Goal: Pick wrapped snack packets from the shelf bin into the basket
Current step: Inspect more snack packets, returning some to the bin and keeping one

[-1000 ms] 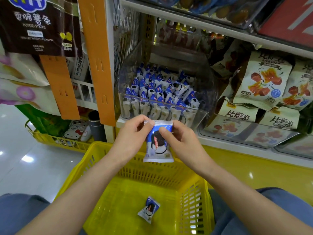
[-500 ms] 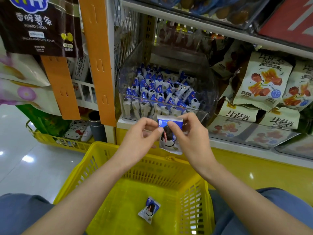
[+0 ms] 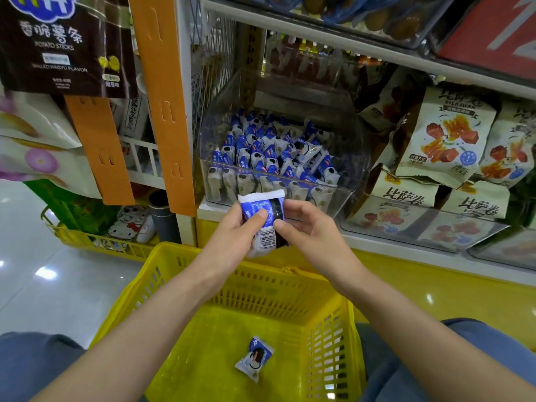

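Observation:
A blue and white snack packet (image 3: 262, 219) is held just in front of the clear shelf bin (image 3: 345, 195), its back with a barcode facing me. My left hand (image 3: 232, 230) grips it with thumb on top. My right hand (image 3: 307, 227) touches its right edge with loosely curled fingers. The bin holds several more blue and white packets (image 3: 269, 158). Below my arms stands a yellow basket (image 3: 162, 274) with one packet (image 3: 254, 358) lying on its floor.
Beige snack bags (image 3: 443, 137) fill the bin to the right. An orange shelf post (image 3: 165, 103) stands left of the bin, with a brown potato-stick bag (image 3: 58, 44) hanging beyond it. Another yellow basket (image 3: 87, 242) sits on the tiled floor at left.
The packet was turned over in both hands, from front facing me to barcode side facing me, and lifted a little toward the bin.

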### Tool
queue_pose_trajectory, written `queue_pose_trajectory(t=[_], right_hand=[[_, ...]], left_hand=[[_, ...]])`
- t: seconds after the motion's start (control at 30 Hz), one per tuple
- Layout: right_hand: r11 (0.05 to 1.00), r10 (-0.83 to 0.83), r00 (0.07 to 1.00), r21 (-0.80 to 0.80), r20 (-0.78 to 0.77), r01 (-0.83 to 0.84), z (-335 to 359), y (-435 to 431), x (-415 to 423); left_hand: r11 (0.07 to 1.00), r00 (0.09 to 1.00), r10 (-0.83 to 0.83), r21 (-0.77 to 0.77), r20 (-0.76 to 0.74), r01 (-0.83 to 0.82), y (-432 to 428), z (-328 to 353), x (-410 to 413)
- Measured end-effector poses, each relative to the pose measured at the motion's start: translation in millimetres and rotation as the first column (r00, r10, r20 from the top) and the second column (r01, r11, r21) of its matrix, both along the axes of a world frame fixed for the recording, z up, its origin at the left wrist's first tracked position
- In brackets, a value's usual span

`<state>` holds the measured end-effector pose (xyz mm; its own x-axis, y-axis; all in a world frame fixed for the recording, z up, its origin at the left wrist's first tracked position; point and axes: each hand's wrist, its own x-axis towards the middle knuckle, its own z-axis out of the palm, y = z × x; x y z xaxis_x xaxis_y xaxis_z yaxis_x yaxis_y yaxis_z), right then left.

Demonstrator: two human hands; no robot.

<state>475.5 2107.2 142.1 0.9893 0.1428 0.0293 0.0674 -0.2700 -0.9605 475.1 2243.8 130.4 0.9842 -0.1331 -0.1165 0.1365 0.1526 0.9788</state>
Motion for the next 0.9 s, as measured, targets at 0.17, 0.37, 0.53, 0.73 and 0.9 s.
queue_pose_trajectory(t=[0.17,0.37,0.53,0.73,0.9], right_hand=[[0.991,0.049,0.989,0.127,-0.142,-0.031,0.7,0.4,-1.3],[0.977,0.054,0.980,0.212,-0.189,-0.013,0.8,1.8,-2.2],[0.959,-0.090,0.982,0.250,-0.169,0.131,0.7,1.3,1.3],[0.974,0.017,0.990,0.226,-0.138,0.015,-0.9,1.4,-3.0],[0.986,-0.003,0.998,0.165,-0.064,0.013,-2.3,6.1,-5.3]], left_hand=[[0.996,0.995,0.031,0.083,0.097,-0.039,10.2,-0.3,4.0],[0.935,0.956,0.134,0.286,0.263,-0.209,12.0,-2.1,6.9],[0.907,0.946,-0.025,0.405,0.323,-0.114,7.4,-3.3,2.1],[0.946,0.970,-0.007,0.316,0.244,-0.072,6.0,-1.7,3.1],[0.821,0.919,-0.063,0.544,0.390,-0.175,8.7,-8.5,1.6]])
